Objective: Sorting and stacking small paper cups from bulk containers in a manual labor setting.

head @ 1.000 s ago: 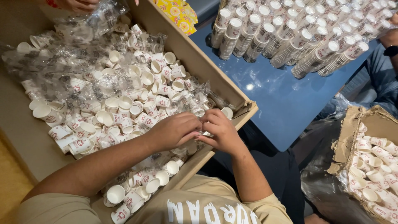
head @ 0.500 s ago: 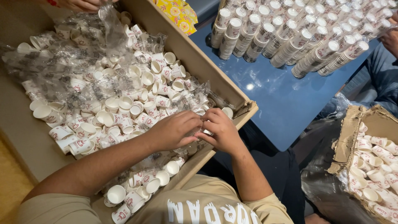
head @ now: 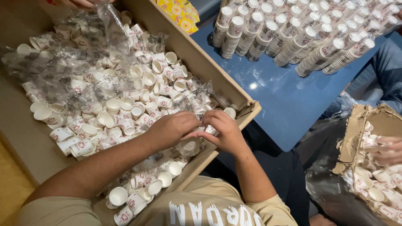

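Note:
My left hand and my right hand meet over the near right corner of a big cardboard box. Between their fingertips they pinch small white paper cups; how many I cannot tell. Loose small paper cups with red print fill the box, mixed with crumpled clear plastic wrap. Just under my hands lies a short stack of cups in plastic.
Rows of stacked paper cups lie on a blue table to the right. Another person's hand reaches into a torn cardboard box of cups at far right. Someone's fingers hold plastic at the top.
My hands stay at the same spot, fingers working slightly on the cups. The plastic held at the top of the box has shifted a little.

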